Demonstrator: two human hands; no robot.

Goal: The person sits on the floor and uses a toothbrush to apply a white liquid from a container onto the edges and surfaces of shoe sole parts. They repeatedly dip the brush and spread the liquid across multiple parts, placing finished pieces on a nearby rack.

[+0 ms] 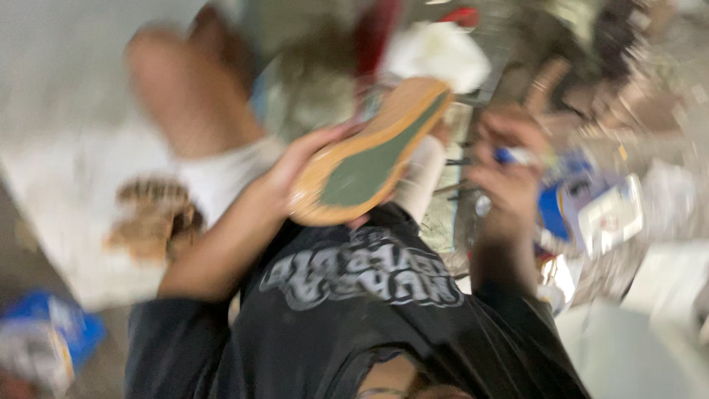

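Gripping a shoe [373, 155] sole-up, the left hand [295, 174] has its fingers curled around the heel end, thumb along the tan edge, so the green tread panel and tan rubber rim face the camera. The shoe is tilted, its toe pointing up and to the right, held in the air above the person's lap and the black printed shirt [362, 295]. A pale upper shows just under the sole on the right side. The right hand [506, 174] is raised just beside the shoe's toe end, fingers closed on a small blue and white object [517, 155]; motion blur hides what kind of thing it is and how tightly it is pinched. Behind the shoe lies a white crumpled cloth or paper [439, 52], with something red [461, 15] above it. To the right, a blue and white package [583, 210] lies among blurred clutter. On the left, a bare leg [188, 89] in white shorts [96, 214] crosses the view, and a blue bag [52, 336] lies at the lower left corner on the floor.
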